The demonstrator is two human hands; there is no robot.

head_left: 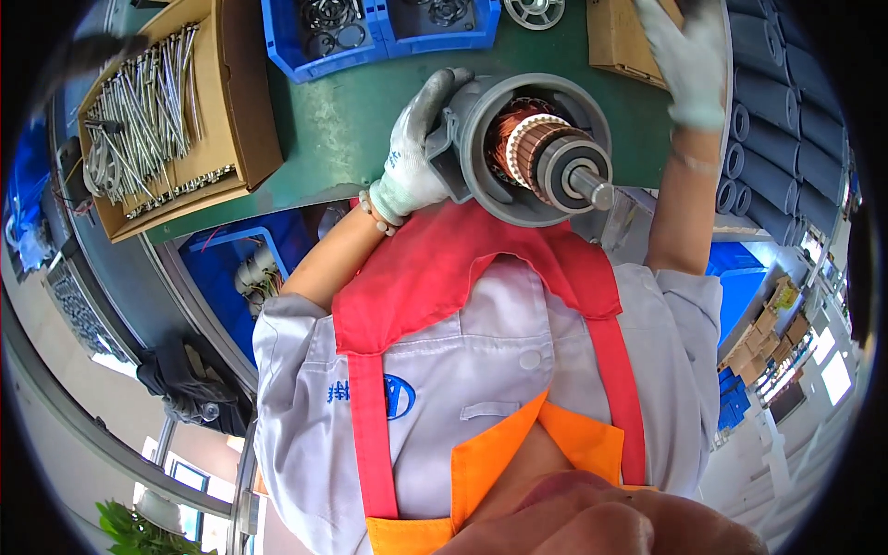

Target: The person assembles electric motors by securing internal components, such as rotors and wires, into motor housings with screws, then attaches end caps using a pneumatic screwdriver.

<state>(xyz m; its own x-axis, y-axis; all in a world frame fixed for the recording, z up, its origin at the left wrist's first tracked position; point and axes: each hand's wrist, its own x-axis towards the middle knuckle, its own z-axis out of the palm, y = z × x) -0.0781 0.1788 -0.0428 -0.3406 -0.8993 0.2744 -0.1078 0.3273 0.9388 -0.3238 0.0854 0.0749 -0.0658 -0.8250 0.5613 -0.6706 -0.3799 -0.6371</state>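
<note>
My gloved left hand (418,153) is closed round the side of a grey motor housing (473,139), which is tilted with its open end facing me. Inside the housing sits an armature (541,153) with copper windings, a ribbed copper commutator, a bearing and a steel shaft end that sticks out. At the upper right, my gloved right hand (686,69) is over the edge of a cardboard box (622,37), blurred by motion. Its fingers look stretched out and apart, and the tips run up to the picture's top edge. I see nothing in that hand.
The green bench top (324,129) carries a cardboard box of long screws (153,102) at left. Blue bins (370,42) with black and metal rings stand at the back, beside a round metal part (534,11). Grey tubes (772,120) are stacked at right.
</note>
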